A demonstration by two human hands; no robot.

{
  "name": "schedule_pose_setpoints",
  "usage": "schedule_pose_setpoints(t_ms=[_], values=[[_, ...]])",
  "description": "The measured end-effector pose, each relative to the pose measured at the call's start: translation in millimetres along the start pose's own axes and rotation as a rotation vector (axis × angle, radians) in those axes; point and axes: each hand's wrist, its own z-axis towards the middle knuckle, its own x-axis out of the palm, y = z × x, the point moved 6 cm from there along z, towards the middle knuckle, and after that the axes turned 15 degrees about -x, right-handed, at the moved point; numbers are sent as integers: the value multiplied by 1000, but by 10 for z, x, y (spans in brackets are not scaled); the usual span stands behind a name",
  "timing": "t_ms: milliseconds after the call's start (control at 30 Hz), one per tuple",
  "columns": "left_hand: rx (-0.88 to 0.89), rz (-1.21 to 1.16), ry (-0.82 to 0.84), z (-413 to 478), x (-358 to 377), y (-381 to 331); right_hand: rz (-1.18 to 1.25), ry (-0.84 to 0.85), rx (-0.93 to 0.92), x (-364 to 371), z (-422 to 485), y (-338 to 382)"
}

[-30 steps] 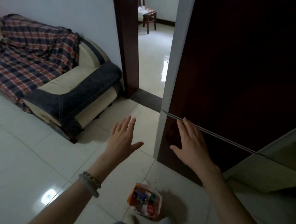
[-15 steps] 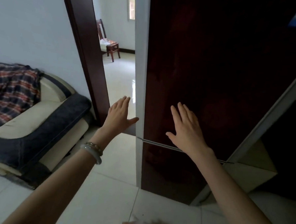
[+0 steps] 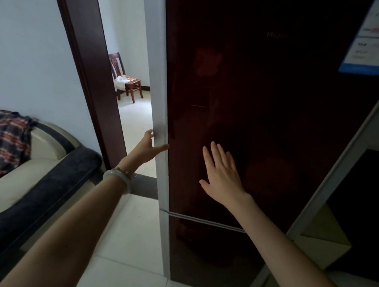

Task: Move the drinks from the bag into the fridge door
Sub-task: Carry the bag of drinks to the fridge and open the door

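Opening step: left grip [image 3: 147,147] hooks the fridge door [image 3: 274,99] by its pale side edge, thumb in front, fingers behind; right grip [image 3: 223,175] spread flat at the dark front. Door looks closed, bag and drinks out of view. Next move is probably pulling that edge outward.

**Fridge at the right, sofa at the left**

The fridge door [image 3: 263,103] stands in front, at the right, above the lower door [image 3: 211,254]. A label [image 3: 374,36] is on its upper right corner. Left of the fridge is a door frame [image 3: 89,72]. Behind it a chair [image 3: 126,80] stands in the next room. The sofa [image 3: 39,179] stands on the floor [image 3: 131,239] at the far left, with a blanket [image 3: 6,138] on it.
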Motion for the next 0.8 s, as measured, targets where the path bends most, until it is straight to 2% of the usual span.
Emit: schedule_pose_setpoints(t_ms=[267, 467, 600, 800], values=[[-13, -204, -103, 156, 52, -60, 32, 18, 28, 30, -60, -80], [4, -160, -78, 51, 39, -76, 27, 48, 34, -36, -11, -3], [64, -152, -23, -121, -16, 61, 29, 65, 59, -90, 36, 77], [224, -44, 59, -655, -118, 360, 74, -7, 37, -207, -76, 535]])
